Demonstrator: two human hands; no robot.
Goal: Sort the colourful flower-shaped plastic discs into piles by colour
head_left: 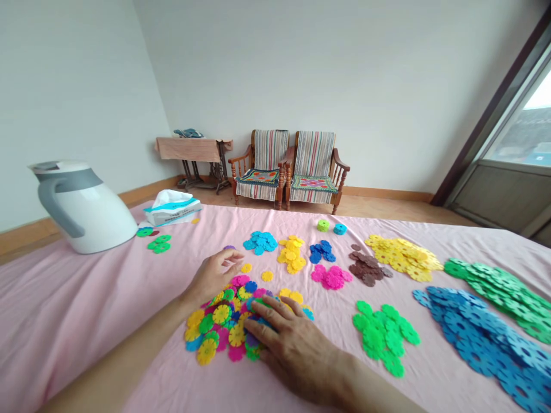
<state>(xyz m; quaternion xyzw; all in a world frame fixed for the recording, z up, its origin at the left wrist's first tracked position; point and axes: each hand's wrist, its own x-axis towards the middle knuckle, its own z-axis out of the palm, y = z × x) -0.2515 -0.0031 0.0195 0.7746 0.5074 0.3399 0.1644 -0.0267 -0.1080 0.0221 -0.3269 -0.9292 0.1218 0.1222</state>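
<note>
A mixed pile of notched plastic flower discs (221,314) in many colours lies on the pink cloth in front of me. My right hand (286,330) rests palm down over the pile's right side, fingers stretched out, hiding some discs. Just beyond the pile's far left edge is my left hand (217,271), its fingers loosely bent and apart, with nothing visible in them. Past its fingertips a purple disc (229,248) shows in part. Two loose yellow discs (267,276) lie right of that hand.
Sorted heaps surround the pile: light blue (260,242), yellow (293,254), pink (331,277), brown (368,268) and bright green (384,335). Larger blue discs (486,335) spread at right. A white jug (92,212) and tissue pack (172,209) stand at left.
</note>
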